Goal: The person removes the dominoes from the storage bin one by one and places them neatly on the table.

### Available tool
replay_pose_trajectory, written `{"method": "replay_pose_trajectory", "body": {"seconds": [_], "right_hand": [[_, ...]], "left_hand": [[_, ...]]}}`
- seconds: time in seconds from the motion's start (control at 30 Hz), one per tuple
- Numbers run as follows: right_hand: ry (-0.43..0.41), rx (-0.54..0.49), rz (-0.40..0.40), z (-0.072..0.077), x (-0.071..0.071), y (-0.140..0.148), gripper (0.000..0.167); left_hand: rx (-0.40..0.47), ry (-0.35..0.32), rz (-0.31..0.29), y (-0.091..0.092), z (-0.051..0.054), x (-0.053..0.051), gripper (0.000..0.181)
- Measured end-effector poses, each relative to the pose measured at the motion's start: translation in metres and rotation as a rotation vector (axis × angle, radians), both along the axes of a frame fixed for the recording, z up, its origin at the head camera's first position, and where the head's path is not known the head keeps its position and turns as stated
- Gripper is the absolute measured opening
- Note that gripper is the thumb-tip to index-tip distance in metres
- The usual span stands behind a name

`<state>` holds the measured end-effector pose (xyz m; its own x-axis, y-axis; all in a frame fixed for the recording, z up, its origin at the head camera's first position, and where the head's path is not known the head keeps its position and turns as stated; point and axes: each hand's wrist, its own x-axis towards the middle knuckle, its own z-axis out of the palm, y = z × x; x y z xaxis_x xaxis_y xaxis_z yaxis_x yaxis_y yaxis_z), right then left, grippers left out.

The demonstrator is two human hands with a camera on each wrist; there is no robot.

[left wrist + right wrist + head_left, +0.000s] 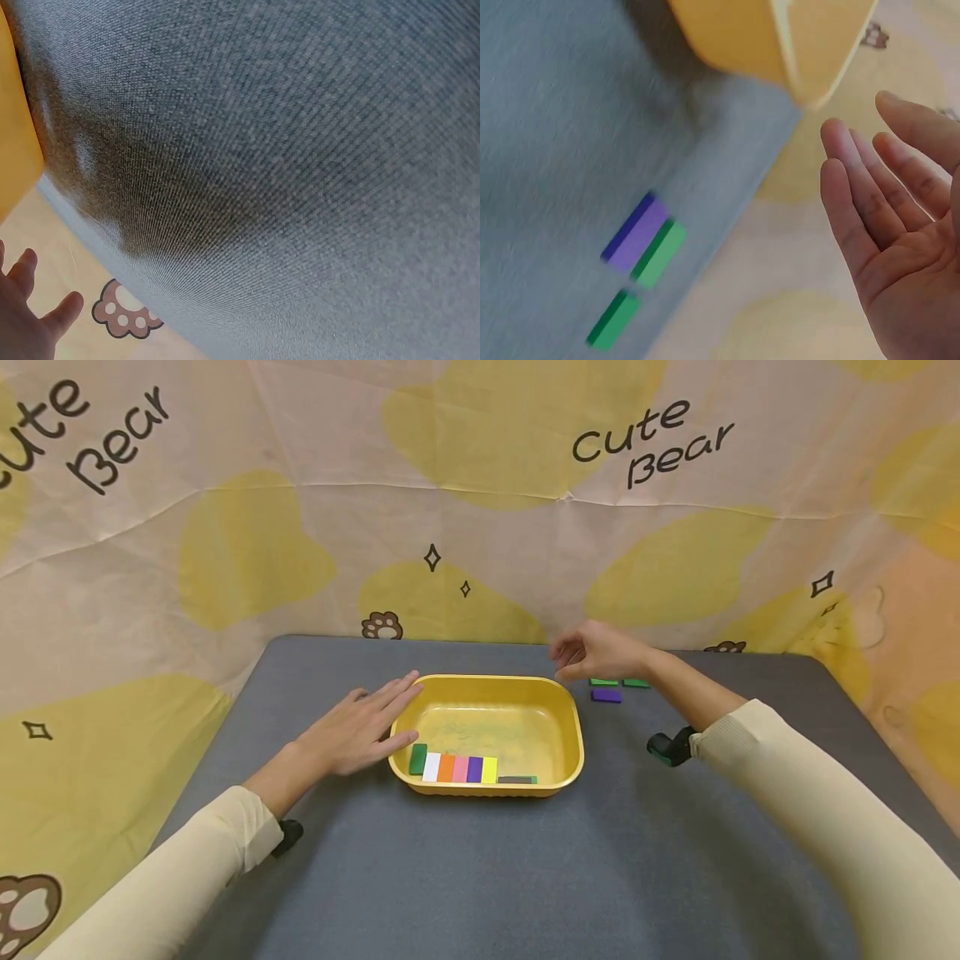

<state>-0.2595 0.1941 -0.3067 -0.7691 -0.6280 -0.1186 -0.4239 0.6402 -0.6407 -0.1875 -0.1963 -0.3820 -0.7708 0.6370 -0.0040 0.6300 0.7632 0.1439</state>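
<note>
– Three loose blocks (635, 232) near your right grip (600, 652); is it clenched on one?

– I see nothing in it; its fingers bend loosely, apart from those purple and green pieces, which lie on the bench (480, 877) toward its wrist side; the yellow tray (483, 727), holding a row of blocks (460, 768), sits left of it; my left grip (365, 727) is straight-fingered at the tray's left rim, grasping nothing.

– Which step?

– Picking up a loose piece, I judge, not yet done; the next move calls for lowering the right grip to pinch one, the left steadying the tray.
</note>
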Motion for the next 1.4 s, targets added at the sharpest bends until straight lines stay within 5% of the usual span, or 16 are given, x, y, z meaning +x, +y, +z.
{"method": "replay_pose_trajectory", "body": {"seconds": [0.3, 0.63, 1.03, 1.4], "right_hand": [[-0.069, 0.004, 0.129, -0.004, 0.011, -0.035, 0.034], [-0.369, 0.153, 0.232, -0.015, 0.023, -0.058, 0.041], [-0.488, 0.339, 0.261, -0.023, 0.032, -0.076, 0.049], [-0.633, 0.437, 0.246, -0.028, 0.033, -0.089, 0.030]], "left_hand": [[0.005, -0.001, 0.001, 0.000, 0.000, 0.000, 0.078], [0.005, 0.003, 0.002, 0.000, 0.000, 0.000, 0.077], [-0.003, -0.007, 0.009, 0.001, 0.001, 0.000, 0.078], [-0.010, -0.005, 0.004, 0.000, -0.001, -0.001, 0.077]]}}
